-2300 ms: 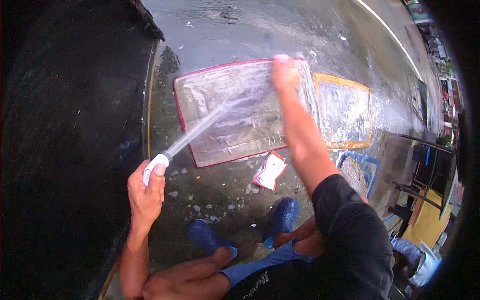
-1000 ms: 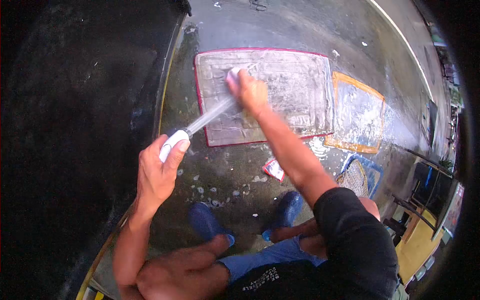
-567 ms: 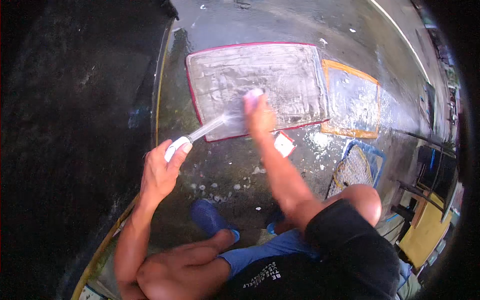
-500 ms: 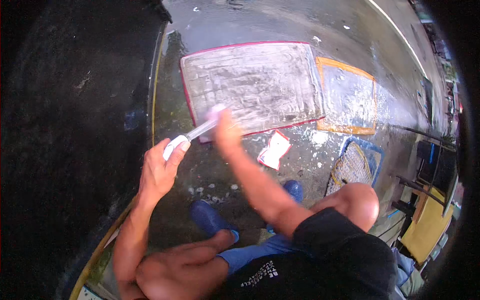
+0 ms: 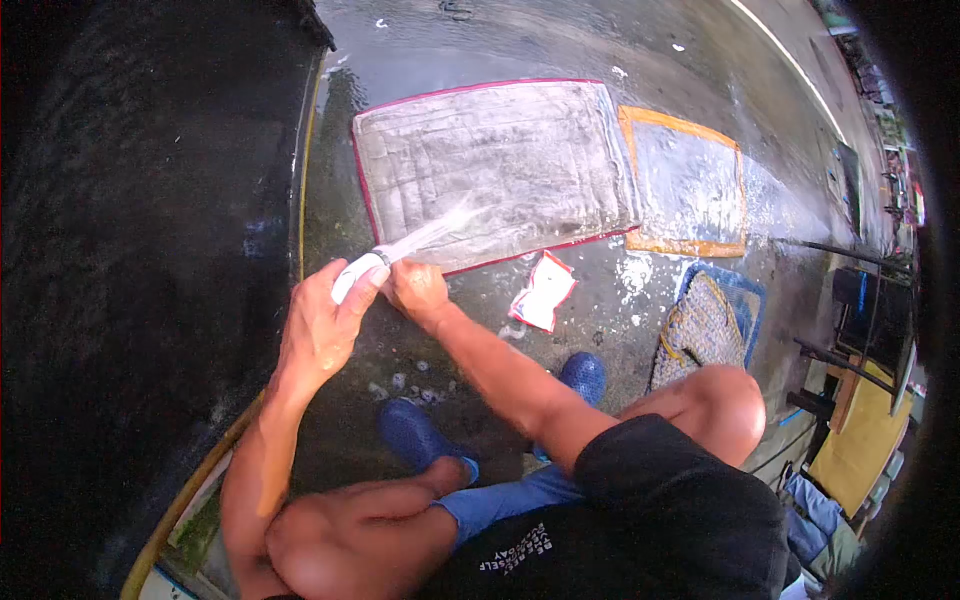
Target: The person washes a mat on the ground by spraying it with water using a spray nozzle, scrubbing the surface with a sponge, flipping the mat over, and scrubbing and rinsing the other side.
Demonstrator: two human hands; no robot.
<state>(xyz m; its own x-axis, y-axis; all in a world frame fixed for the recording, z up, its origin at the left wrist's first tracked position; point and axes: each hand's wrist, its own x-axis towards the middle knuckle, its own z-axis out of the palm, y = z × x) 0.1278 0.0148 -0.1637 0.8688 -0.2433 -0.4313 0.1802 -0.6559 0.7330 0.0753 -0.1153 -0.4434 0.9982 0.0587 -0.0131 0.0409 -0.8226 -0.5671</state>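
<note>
Aiming water (image 5: 437, 229) at the mat (image 5: 500, 150), the nozzle (image 5: 359, 273) is being gripped by closed left fingers (image 5: 322, 281); the right hand's (image 5: 418, 288) hold is being obscured.

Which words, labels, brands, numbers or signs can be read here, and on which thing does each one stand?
"BE": on the black shirt.
"SELF": same shirt, the end of a word; the other letters are too small to read surely.
Red-edged white packet: printing too small and blurred.
White nozzle: I can make out no text.
</note>
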